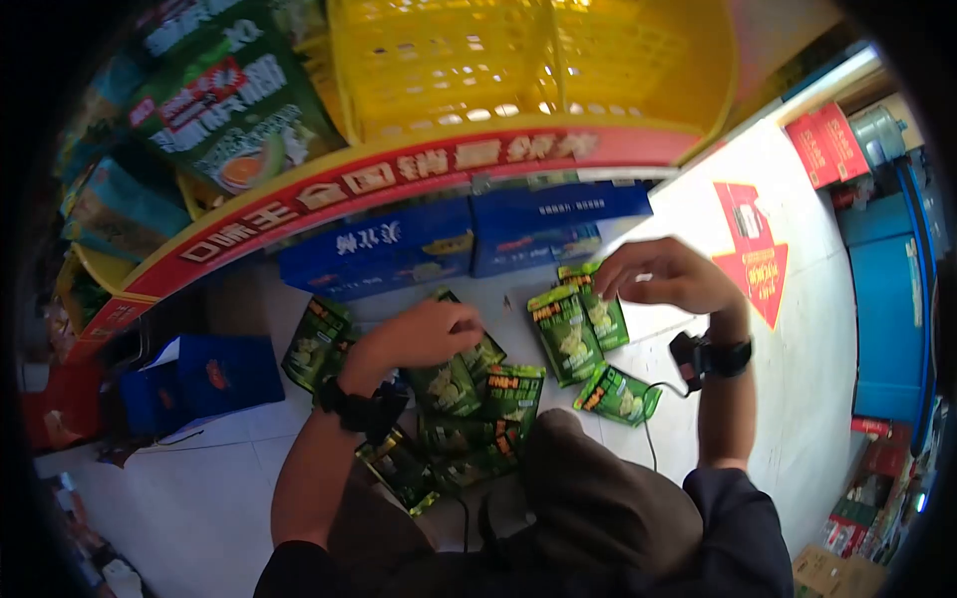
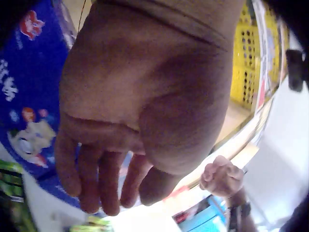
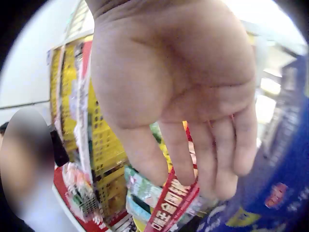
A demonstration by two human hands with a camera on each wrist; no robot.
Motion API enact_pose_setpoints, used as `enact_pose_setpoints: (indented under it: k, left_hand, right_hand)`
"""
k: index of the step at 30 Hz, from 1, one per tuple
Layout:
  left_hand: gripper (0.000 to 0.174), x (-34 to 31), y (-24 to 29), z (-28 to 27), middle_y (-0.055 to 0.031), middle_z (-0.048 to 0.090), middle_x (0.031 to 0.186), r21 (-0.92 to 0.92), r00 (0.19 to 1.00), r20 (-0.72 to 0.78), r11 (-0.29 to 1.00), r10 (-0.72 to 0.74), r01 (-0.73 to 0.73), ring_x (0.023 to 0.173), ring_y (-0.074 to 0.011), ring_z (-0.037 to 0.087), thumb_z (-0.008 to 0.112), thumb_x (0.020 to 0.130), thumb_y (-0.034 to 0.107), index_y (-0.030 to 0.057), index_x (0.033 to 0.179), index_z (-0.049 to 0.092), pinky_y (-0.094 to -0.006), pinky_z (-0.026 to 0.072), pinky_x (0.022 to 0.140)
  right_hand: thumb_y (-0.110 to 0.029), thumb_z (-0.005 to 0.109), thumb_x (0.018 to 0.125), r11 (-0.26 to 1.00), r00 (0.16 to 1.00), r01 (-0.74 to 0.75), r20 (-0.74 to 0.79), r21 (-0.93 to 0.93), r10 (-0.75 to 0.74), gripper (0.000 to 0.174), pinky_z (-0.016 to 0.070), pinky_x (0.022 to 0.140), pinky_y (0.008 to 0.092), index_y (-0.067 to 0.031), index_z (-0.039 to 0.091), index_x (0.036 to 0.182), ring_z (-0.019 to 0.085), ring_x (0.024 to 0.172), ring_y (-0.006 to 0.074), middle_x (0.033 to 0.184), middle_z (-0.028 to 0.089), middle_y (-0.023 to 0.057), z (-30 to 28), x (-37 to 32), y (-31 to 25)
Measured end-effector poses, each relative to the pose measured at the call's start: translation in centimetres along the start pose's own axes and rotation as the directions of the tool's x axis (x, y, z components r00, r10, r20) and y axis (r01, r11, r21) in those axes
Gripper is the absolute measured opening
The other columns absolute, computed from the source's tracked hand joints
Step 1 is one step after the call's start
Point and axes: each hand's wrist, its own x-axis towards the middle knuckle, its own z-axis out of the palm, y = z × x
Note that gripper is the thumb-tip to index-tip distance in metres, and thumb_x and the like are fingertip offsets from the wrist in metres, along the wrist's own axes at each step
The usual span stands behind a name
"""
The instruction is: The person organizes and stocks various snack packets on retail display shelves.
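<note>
Both hands hover over green snack packets spread on the white floor, and neither holds anything. My left hand (image 1: pixel 424 334) hangs above a loose heap of several packets (image 1: pixel 447 387); its fingers are relaxed and bare-palmed in the left wrist view. Off to the right, my right hand (image 1: pixel 673 277) has gently bent fingers beside two overlapping packets, the nearer being a green packet (image 1: pixel 566 337). Another packet (image 1: pixel 618 396) lies alone below that pair. In the right wrist view the palm (image 3: pixel 178 82) faces the camera with nothing in it.
Blue cartons (image 1: pixel 379 249) stand under a shelf with a red front strip (image 1: pixel 389 174) and yellow baskets (image 1: pixel 449 60). Large green bags (image 1: pixel 234 100) fill the shelf's left. A blue box (image 1: pixel 229 384) sits at left; a blue cabinet (image 1: pixel 882 309) stands far right.
</note>
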Motion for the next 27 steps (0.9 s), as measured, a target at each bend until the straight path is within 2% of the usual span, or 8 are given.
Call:
enact_pose_setpoints:
  k: [4, 10, 13, 20, 22, 25, 26, 27]
  left_hand:
    - [0.047, 1.4, -8.3, 7.6, -0.0157, 0.064, 0.102, 0.052, 0.963, 0.171, 0.978, -0.206, 0.200, 0.094, -0.0285, 0.062, 0.065, 0.091, 0.035, 0.0016, 0.123, 0.055, -0.0408, 0.0490, 0.081]
    - [0.057, 3.1, -12.2, 12.9, -0.0216, 0.062, 0.107, 0.119, 0.942, -0.186, 0.945, -0.279, 0.303, 0.102, -0.0362, 0.062, 0.070, 0.086, 0.037, -0.0013, 0.124, 0.051, -0.0470, 0.0486, 0.084]
    - [0.063, 3.5, -14.6, 14.1, -0.0214, 0.064, 0.109, 0.001, 0.683, -0.573, 0.833, -0.454, 0.554, 0.103, -0.0379, 0.063, 0.068, 0.087, 0.043, 0.0006, 0.130, 0.051, -0.0470, 0.0501, 0.085]
    - [0.071, 0.0, -16.1, 14.4, -0.0219, 0.063, 0.118, -0.116, 0.631, -0.466, 0.750, -0.620, 0.652, 0.108, -0.0373, 0.062, 0.070, 0.083, 0.052, 0.0009, 0.129, 0.053, -0.0436, 0.0503, 0.089]
    - [0.073, 0.9, -16.8, 15.4, -0.0257, 0.064, 0.115, -0.162, 0.793, -0.523, 0.950, -0.312, 0.267, 0.103, -0.0408, 0.063, 0.071, 0.080, 0.053, -0.0054, 0.121, 0.056, -0.0440, 0.0501, 0.090]
    - [0.098, 2.9, -16.3, 17.4, -0.0310, 0.051, 0.129, -0.124, 0.628, -0.526, 0.783, -0.573, 0.610, 0.119, -0.0449, 0.051, 0.076, 0.072, 0.055, -0.0109, 0.134, 0.037, -0.0458, 0.0461, 0.097]
    - [0.106, 3.1, -15.7, 18.4, -0.0328, 0.046, 0.134, -0.127, 0.526, -0.593, 0.715, -0.610, 0.687, 0.125, -0.0465, 0.045, 0.078, 0.069, 0.056, -0.0119, 0.137, 0.031, -0.0466, 0.0444, 0.099]
    - [0.113, 2.9, -14.6, 18.5, -0.0339, 0.035, 0.141, -0.277, 0.464, -0.573, 0.692, -0.676, 0.667, 0.132, -0.0489, 0.034, 0.079, 0.066, 0.056, -0.0110, 0.140, 0.026, -0.0479, 0.0426, 0.101]
  right_hand:
    - [-0.029, 0.073, 0.086, 0.865, 0.783, -0.501, -0.412, 0.025, 0.466, 0.047, 0.0524, 0.088, 0.0364, 0.0036, 0.059, 0.118, 0.065, 0.102, 0.0253, 0.115, 0.063, 0.0213, 4.7, -2.6, 16.5]
    - [-0.057, 0.084, 0.063, 0.466, 0.540, -0.818, -0.730, -0.338, 0.419, 0.106, 0.0477, 0.086, 0.0510, 0.0025, 0.037, 0.137, 0.052, 0.112, 0.0424, 0.121, 0.049, 0.0262, 13.4, -0.8, 22.5]
    - [-0.052, 0.084, 0.065, 0.537, 0.534, -0.795, -0.742, -0.280, 0.404, 0.095, 0.0465, 0.084, 0.0539, 0.0002, 0.040, 0.131, 0.054, 0.111, 0.0407, 0.117, 0.053, 0.0229, 13.9, -0.3, 24.4]
    - [-0.043, 0.086, 0.065, 0.567, 0.551, -0.789, -0.681, -0.237, 0.482, 0.079, 0.0478, 0.086, 0.0497, -0.0005, 0.048, 0.120, 0.059, 0.106, 0.0390, 0.111, 0.059, 0.0213, 15.3, 0.4, 24.5]
    - [-0.037, 0.086, 0.065, 0.682, 0.604, -0.724, -0.576, -0.106, 0.551, 0.063, 0.0501, 0.084, 0.0462, 0.0010, 0.059, 0.107, 0.064, 0.098, 0.0372, 0.102, 0.065, 0.0210, 15.1, 0.1, 26.9]
    - [-0.022, 0.083, 0.069, 0.875, 0.745, -0.482, -0.508, 0.039, 0.433, 0.037, 0.0529, 0.077, 0.0406, 0.0026, 0.069, 0.093, 0.070, 0.084, 0.0322, 0.087, 0.072, 0.0184, 13.9, -0.6, 26.5]
    - [-0.003, 0.074, 0.076, 0.896, 0.757, -0.444, -0.534, 0.001, 0.376, 0.025, 0.0546, 0.076, 0.0301, 0.0021, 0.071, 0.101, 0.070, 0.082, 0.0150, 0.092, 0.075, 0.0100, 12.6, -1.3, 26.5]
    - [-0.006, 0.075, 0.073, 0.921, 0.733, -0.353, -0.563, 0.165, 0.382, 0.021, 0.0544, 0.074, 0.0337, 0.0012, 0.074, 0.093, 0.072, 0.080, 0.0216, 0.087, 0.074, 0.0147, 11.3, -1.3, 22.8]
